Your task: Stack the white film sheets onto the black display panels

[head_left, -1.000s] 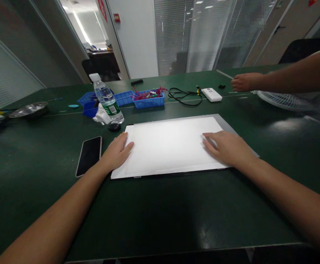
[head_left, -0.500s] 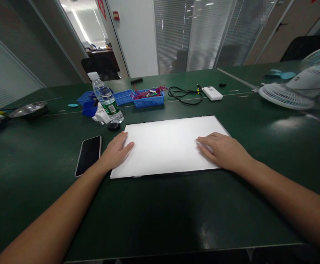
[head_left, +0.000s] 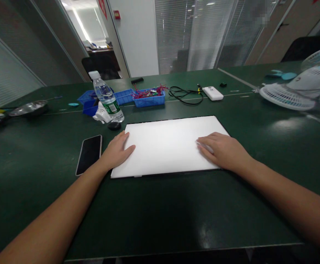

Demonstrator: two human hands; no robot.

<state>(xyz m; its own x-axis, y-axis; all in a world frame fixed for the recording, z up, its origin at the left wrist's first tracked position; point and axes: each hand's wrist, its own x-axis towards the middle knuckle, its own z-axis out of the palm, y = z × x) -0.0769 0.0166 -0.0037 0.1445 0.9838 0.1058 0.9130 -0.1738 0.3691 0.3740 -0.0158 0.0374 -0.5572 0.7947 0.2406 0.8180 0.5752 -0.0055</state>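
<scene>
A thin white rectangular panel (head_left: 165,146) with dark edges lies flat on the green table in front of me. Across its left edge rests my left hand (head_left: 117,151), thumb apart from the fingers, holding nothing. My right hand (head_left: 222,149) lies over the panel's right part with fingers stretched to the left and the thumb a little below them. Nothing graspable shows in it. A smartphone (head_left: 89,154) with a dark screen lies left of my left hand, and a black computer mouse (head_left: 114,125) sits just beyond that hand.
Behind the panel stand a water bottle (head_left: 109,101), blue bins (head_left: 149,101) with red wires, a black cable (head_left: 183,96) and a white box-shaped device (head_left: 213,93). A white fan (head_left: 289,96) is at right, a metal dish (head_left: 29,108) at far left. The table's front edge (head_left: 184,250) is near me.
Both hands stay on the panel. My left thumb has shifted very slightly; otherwise only a tiny shift of the whole view shows.
</scene>
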